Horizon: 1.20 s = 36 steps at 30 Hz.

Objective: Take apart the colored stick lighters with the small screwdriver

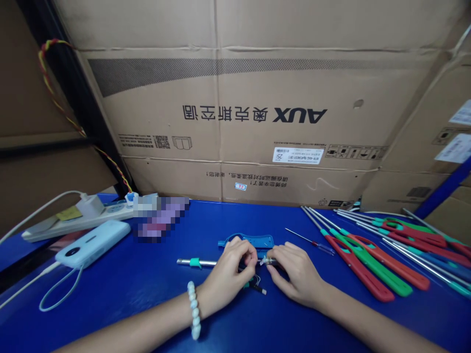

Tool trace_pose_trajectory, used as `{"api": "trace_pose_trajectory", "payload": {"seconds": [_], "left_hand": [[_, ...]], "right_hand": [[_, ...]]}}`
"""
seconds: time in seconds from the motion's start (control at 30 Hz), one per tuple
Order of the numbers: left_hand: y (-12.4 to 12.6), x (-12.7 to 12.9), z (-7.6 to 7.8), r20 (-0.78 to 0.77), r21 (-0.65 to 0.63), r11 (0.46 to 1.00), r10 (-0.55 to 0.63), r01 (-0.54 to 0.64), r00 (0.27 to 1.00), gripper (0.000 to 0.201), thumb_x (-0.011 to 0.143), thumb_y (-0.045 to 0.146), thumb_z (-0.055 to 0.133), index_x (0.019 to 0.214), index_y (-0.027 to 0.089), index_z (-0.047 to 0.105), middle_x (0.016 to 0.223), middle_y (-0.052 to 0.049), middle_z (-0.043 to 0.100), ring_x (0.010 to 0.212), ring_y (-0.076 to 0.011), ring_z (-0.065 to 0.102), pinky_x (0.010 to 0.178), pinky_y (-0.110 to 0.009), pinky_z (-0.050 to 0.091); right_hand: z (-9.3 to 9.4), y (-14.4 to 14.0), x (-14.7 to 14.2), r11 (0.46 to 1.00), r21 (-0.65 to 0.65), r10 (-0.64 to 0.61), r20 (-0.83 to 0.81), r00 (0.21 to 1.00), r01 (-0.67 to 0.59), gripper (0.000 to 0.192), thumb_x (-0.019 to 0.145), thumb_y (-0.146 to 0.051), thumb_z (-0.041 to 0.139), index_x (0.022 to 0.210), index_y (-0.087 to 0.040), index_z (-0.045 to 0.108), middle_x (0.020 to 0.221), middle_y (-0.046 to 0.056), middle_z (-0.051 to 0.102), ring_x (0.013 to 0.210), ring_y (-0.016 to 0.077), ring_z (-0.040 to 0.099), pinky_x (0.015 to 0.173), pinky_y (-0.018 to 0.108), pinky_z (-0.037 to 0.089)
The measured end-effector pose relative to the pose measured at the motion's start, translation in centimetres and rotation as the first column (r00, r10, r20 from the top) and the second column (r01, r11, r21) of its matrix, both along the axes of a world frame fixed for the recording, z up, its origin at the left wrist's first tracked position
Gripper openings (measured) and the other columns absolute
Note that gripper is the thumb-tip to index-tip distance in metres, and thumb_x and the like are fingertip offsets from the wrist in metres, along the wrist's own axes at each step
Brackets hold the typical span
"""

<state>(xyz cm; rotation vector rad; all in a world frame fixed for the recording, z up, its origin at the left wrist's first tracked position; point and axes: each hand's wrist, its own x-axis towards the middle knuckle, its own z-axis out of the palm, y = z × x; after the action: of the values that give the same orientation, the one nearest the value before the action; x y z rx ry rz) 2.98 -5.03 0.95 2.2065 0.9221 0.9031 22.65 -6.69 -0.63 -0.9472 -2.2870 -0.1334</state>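
Note:
My left hand (231, 267), with a beaded bracelet (194, 310) on its wrist, has thumb and forefinger pinched together. What they hold, if anything, is too small to make out. Close by on the right, my right hand (294, 272) grips a small clear part (266, 261) with its fingers closed around it. Behind both hands lies a blue lighter handle shell (257, 241). A metal lighter tube (183, 262) with a teal collar (196, 263) extends left from behind my left hand. Below the fingers rests a small black part (260, 289) near thin pale wires.
Several long-nosed lighters (379, 264) in red, green and orange lie at the right, beyond a screwdriver (320, 246). On the left are a light-blue power bank (91, 245) and a power strip (117, 212). A large cardboard box (221, 98) stands behind the blue table (147, 289).

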Motion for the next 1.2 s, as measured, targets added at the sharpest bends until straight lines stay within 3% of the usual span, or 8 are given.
{"api": "trace_pose_trajectory", "payload": {"seconds": [1.2], "left_hand": [[0.09,-0.14,0.10,-0.088,0.024,1.000,-0.009,0.011,0.996,0.014,0.085,0.009,0.045,0.074,0.018,0.047,0.072,0.001,0.048,0.076,-0.0167,0.043,0.073,-0.029,0.033]], "right_hand": [[0.15,0.26,-0.25,0.999,-0.033,0.038,0.040,0.999,-0.036,0.011,0.089,-0.017,0.041,0.087,-0.018,0.052,0.075,0.004,0.063,0.063,0.0154,0.054,0.061,0.029,0.033]]}}
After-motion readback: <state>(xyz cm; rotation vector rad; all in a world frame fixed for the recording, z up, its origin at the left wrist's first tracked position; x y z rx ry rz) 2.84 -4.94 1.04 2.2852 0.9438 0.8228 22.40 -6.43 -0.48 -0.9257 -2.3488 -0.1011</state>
